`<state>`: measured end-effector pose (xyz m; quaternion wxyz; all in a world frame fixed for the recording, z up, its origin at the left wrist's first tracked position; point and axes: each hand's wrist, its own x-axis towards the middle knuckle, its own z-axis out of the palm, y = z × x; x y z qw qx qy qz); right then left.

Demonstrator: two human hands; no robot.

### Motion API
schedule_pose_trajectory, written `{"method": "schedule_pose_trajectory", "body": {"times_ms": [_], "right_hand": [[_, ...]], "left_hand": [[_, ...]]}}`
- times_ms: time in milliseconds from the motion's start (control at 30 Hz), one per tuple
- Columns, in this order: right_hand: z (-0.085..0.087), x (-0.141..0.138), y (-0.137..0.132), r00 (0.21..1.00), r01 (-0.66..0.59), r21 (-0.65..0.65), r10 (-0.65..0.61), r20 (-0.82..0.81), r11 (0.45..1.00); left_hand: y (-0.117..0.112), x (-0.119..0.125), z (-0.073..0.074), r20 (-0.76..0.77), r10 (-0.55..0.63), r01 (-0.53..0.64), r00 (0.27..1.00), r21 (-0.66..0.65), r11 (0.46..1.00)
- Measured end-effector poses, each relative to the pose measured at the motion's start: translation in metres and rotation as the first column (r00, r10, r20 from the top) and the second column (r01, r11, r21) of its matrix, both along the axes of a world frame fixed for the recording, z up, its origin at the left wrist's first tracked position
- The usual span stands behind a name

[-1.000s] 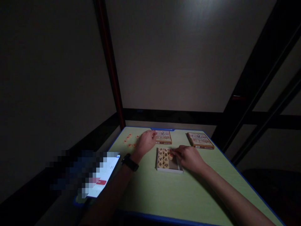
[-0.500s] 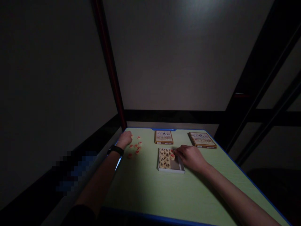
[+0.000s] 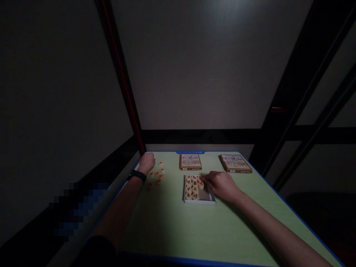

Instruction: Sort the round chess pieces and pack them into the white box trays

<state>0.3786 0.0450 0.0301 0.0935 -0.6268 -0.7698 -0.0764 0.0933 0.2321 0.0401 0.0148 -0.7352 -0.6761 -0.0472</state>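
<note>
A shallow white tray (image 3: 206, 200) lies mid-table, its left part filled with rows of round pale game pieces (image 3: 191, 187) bearing dark marks. My right hand (image 3: 221, 184) rests at the tray's right side, fingers pinched on a red-marked piece (image 3: 201, 184) at the edge of the rows. My left hand (image 3: 146, 162), a dark watch on its wrist, reaches to the table's far left corner with fingers curled, beside several loose red-marked pieces (image 3: 157, 175). What its fingers hold, if anything, is hidden.
The green table (image 3: 178, 230) has a blue rim. Two flat printed boxes lie at the far edge, one (image 3: 190, 161) behind the tray and one (image 3: 235, 163) at the right. A dark red post (image 3: 122, 81) rises at the back left, dark beams at the right.
My left hand has swung from near the middle box out to the far left corner by the loose pieces. My right hand stays at the tray with its piece.
</note>
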Motion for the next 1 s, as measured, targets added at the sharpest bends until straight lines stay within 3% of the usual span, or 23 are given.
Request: {"method": "schedule_pose_trajectory", "body": {"times_ms": [200, 367, 567, 600, 667, 733, 800, 900, 1000], "right_hand": [[0.0, 0.0, -0.001, 1.0, 0.002, 0.013, -0.002, -0.007, 1.0], [0.002, -0.001, -0.002, 0.999, 0.01, 0.023, -0.009, -0.04, 1.0], [-0.007, 0.004, 0.002, 0.971, 0.01, 0.13, 0.021, -0.239, 0.992], [-0.01, 0.005, 0.003, 0.952, 0.002, 0.167, 0.049, -0.302, 0.986], [-0.015, 0.006, 0.006, 0.889, -0.036, 0.24, 0.141, -0.436, 0.97], [-0.02, 0.006, 0.007, 0.814, -0.092, 0.3, 0.246, -0.527, 0.949], [-0.023, 0.006, 0.008, 0.778, -0.129, 0.343, 0.31, -0.547, 0.93], [-0.026, 0.005, 0.007, 0.801, -0.13, 0.361, 0.312, -0.51, 0.923], [-0.026, 0.004, 0.006, 0.829, -0.092, 0.338, 0.26, -0.495, 0.936]], "left_hand": [[-0.003, 0.006, 0.0, -0.041, -0.01, 0.01, 0.999, -0.001, 1.0], [-0.012, 0.014, 0.009, -0.032, -0.038, 0.039, 0.999, 0.036, 0.999], [-0.05, 0.068, 0.022, 0.095, -0.207, 0.193, 0.974, 0.141, 0.971], [-0.061, 0.08, 0.02, 0.243, -0.299, 0.261, 0.923, 0.175, 0.949], [-0.084, 0.103, 0.014, 0.542, -0.414, 0.362, 0.731, 0.206, 0.909], [-0.103, 0.121, 0.005, 0.767, -0.424, 0.426, 0.48, 0.219, 0.878], [-0.116, 0.133, -0.004, 0.889, -0.353, 0.465, 0.292, 0.19, 0.864], [-0.123, 0.141, -0.015, 0.955, -0.273, 0.466, 0.119, 0.189, 0.864], [-0.122, 0.141, -0.02, 0.974, -0.222, 0.444, 0.041, 0.182, 0.877]]}}
